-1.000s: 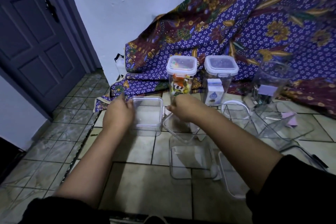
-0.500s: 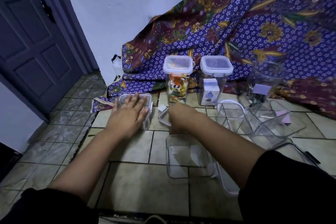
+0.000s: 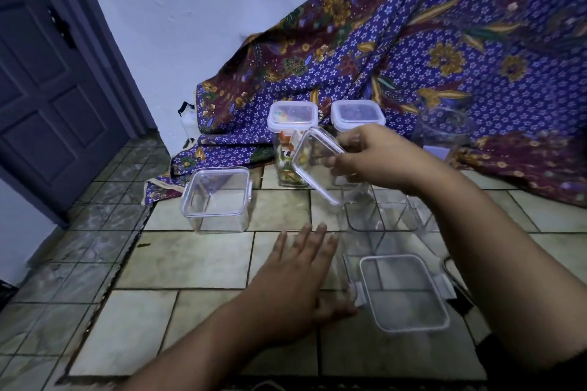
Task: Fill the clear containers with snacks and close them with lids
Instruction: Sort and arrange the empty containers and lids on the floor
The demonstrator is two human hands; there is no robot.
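Observation:
My right hand point(image 3: 371, 155) holds a clear square lid point(image 3: 317, 165) tilted in the air, in front of two tall lidded containers. One of them point(image 3: 290, 124) holds colourful snacks; the other point(image 3: 357, 113) is partly hidden by my hand. My left hand point(image 3: 295, 276) hovers palm down over the floor tiles with its fingers spread, and its thumb is close to the latch of a clear container point(image 3: 403, 292) at the lower right. A short clear container point(image 3: 219, 197) with its lid on stands alone at the left and looks empty.
More clear containers point(image 3: 381, 216) crowd the floor under my right forearm. A tall clear jar point(image 3: 444, 127) stands at the back right against the purple patterned cloth point(image 3: 444, 41). A dark door point(image 3: 47, 89) is at the left.
My left hand has come off the short container and dropped back toward me. My right hand has lifted the clear lid from the floor into the air.

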